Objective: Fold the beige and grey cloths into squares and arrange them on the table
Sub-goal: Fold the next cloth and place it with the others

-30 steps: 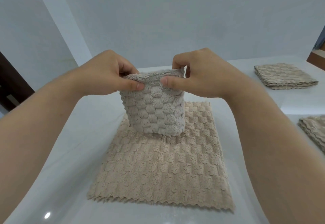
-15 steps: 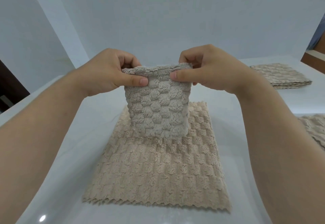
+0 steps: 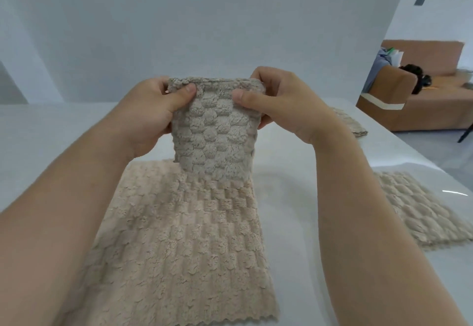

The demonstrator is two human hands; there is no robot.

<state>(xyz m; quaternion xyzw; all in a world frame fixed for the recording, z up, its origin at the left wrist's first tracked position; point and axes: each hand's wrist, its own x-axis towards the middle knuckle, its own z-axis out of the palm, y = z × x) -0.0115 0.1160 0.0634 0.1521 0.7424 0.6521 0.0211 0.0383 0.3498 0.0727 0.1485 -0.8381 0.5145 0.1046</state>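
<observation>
A folded grey cloth with a bubbled texture hangs upright in the air. My left hand pinches its top left corner and my right hand pinches its top right corner. Below it a beige cloth lies spread flat on the white table, with a zigzag hem at the near edge. The grey cloth's lower edge hangs just above the beige cloth's far end.
Another beige cloth lies flat to the right of my right forearm. A folded cloth sits further back on the right, partly hidden by my right hand. Past the table's right edge stands a brown sofa with items on it.
Both hands have lifted the grey cloth higher off the beige cloth. The view has tilted and swung right, bringing the sofa and more of the right-hand cloth into sight.
</observation>
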